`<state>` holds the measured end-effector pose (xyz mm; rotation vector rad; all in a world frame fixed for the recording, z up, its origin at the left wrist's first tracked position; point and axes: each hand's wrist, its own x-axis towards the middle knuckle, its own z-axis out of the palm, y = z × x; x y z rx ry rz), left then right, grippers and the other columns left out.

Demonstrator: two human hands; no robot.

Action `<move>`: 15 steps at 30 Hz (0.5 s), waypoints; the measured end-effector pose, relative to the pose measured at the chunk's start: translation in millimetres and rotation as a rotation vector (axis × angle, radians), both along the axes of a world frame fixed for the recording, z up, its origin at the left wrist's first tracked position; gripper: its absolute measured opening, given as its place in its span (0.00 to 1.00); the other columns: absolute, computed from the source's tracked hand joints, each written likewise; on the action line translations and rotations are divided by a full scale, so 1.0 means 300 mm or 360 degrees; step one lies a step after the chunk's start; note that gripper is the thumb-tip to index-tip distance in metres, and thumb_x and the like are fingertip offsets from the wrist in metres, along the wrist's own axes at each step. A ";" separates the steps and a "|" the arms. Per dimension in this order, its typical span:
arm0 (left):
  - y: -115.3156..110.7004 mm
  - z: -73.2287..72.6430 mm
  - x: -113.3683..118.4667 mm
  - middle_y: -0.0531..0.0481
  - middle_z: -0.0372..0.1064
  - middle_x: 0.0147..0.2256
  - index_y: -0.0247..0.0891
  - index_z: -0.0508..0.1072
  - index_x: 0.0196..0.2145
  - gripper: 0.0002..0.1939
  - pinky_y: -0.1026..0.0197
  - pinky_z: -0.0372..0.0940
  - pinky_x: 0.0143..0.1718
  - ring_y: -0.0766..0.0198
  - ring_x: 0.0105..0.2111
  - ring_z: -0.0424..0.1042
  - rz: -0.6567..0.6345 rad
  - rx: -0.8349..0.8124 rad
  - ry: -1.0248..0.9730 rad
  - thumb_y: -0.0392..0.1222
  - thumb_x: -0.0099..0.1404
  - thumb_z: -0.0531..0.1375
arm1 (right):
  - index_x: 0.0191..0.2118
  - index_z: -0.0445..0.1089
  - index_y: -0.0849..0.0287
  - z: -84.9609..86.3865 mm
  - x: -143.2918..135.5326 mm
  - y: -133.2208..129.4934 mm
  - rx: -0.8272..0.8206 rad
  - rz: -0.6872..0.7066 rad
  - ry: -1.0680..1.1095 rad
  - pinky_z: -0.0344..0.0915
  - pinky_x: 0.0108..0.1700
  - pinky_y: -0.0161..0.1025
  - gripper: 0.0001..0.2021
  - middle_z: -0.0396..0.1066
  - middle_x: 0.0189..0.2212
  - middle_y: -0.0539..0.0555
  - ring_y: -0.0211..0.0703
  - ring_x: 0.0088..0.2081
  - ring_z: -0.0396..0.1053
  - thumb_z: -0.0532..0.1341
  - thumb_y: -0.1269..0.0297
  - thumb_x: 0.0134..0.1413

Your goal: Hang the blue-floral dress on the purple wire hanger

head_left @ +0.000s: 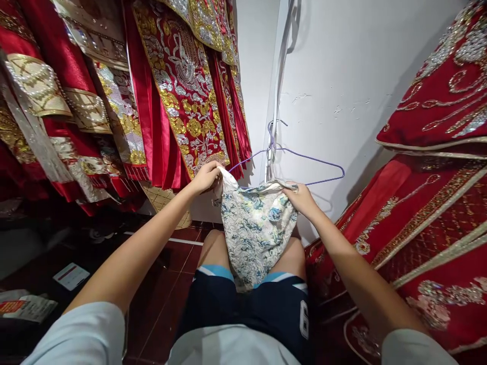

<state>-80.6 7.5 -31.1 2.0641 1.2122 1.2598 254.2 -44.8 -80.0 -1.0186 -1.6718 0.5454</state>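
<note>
Head view, nearest first: the person's dark shorts and bare knees lie below a flowered cloth, which hangs in front of the lap and dips between the thighs. Its long axis runs from the gathered top edge, away from the body, down toward the lap; it narrows to a rounded lower end, and the top edge spans left to right between the hands. The left hand grips the pale left corner, thumb and fingers pinched on the fabric; the right hand grips the folded right end of the same edge.

Just behind that edge is a purple hanger, its long axis crosswise, hook up with the tip turned right. Its right end stands out bare past the right hand; its left end is lost behind the cloth and left hand, so I can't be sure whether it sits inside the fabric.

The step in hand looks like working the cloth's top edge at the hanger. The next move seems to call for keeping both corners pinched and the edge level along the bar.

Farther back are a white pole, the wall and embroidered red clothes.
</note>
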 end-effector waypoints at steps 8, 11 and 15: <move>0.024 0.083 0.139 0.46 0.72 0.35 0.34 0.74 0.34 0.08 0.57 0.64 0.40 0.60 0.34 0.69 -0.0104 0.0127 -0.0023 0.38 0.60 0.57 | 0.23 0.61 0.56 0.019 -0.013 -0.036 -0.0065 0.0044 -0.0072 0.54 0.33 0.37 0.11 0.58 0.21 0.47 0.39 0.28 0.56 0.58 0.57 0.50; 0.027 0.099 0.223 0.46 0.72 0.35 0.34 0.73 0.37 0.08 0.56 0.64 0.41 0.60 0.34 0.68 -0.0151 0.0194 0.0119 0.35 0.62 0.55 | 0.24 0.65 0.57 0.020 -0.024 -0.047 -0.0063 0.0033 -0.0096 0.58 0.34 0.37 0.11 0.62 0.22 0.49 0.41 0.28 0.60 0.58 0.56 0.51; 0.034 0.101 0.261 0.46 0.71 0.36 0.36 0.69 0.50 0.19 0.55 0.62 0.43 0.57 0.36 0.69 0.0039 0.0310 0.0277 0.30 0.61 0.53 | 0.39 0.75 0.59 0.030 -0.012 -0.062 -0.0015 0.0013 -0.0139 0.65 0.48 0.44 0.13 0.75 0.38 0.56 0.50 0.42 0.71 0.59 0.59 0.51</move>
